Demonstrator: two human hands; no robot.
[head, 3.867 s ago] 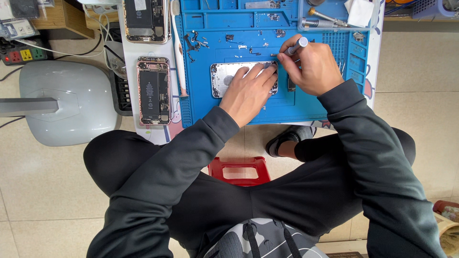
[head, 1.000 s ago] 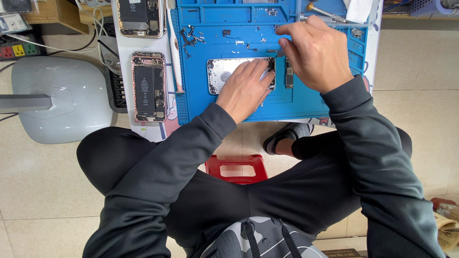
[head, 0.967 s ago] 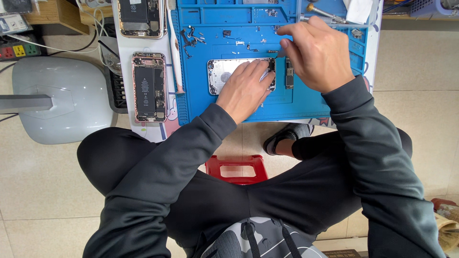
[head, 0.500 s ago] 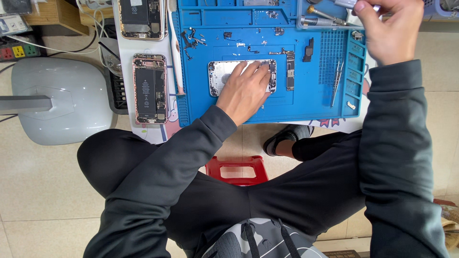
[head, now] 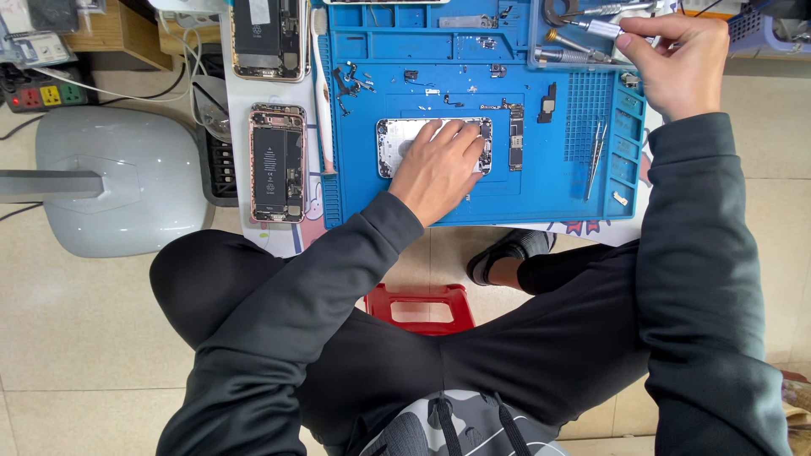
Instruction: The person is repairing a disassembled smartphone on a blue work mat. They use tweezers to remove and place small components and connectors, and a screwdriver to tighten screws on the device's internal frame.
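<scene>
The left hand (head: 439, 165) lies palm down, fingers spread slightly and pointing to the far side, with its dark-sleeved forearm running back toward the body at a slant. The right hand (head: 676, 59) is stretched out far and to the right, arm nearly straight, thumb and fingertips pinched together around something slim, knuckles turned upward.

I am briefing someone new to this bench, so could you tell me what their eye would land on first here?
First the bright blue work mat at top centre, strewn with small parts, where the left hand lies flat on a silver phone housing. At the mat's upper right corner, the right hand pinches a slim metal tool. Left of the mat, two opened phones show their dark batteries.
</scene>
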